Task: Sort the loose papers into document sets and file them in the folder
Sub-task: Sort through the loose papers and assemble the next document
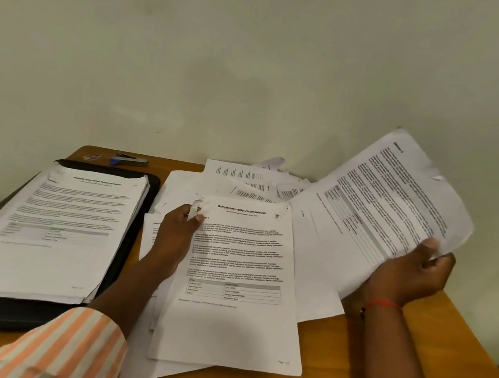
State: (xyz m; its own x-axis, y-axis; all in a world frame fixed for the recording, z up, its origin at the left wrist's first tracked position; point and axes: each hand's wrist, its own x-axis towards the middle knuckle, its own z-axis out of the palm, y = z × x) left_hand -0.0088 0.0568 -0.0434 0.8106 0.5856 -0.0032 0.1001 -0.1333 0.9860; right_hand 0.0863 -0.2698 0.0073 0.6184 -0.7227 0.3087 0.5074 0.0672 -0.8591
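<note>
A black folder (pixel 136 236) lies open at the left of the wooden table, with a stack of filed papers (pixel 50 222) on it. Loose papers (pixel 252 186) are heaped in the middle and back right. On top lies a sheet titled "Sample Internship Documentation" (pixel 236 284). My left hand (pixel 176 232) pinches the torn upper left corner of that sheet. My right hand (pixel 414 273) holds a set of printed pages (pixel 396 205) lifted and tilted above the pile at the right.
A stapler with a blue end (pixel 130 159) and a small clip-like item (pixel 92 157) lie at the table's back left, near the wall (pixel 262 60). The table's right edge (pixel 477 349) runs diagonally close to my right arm.
</note>
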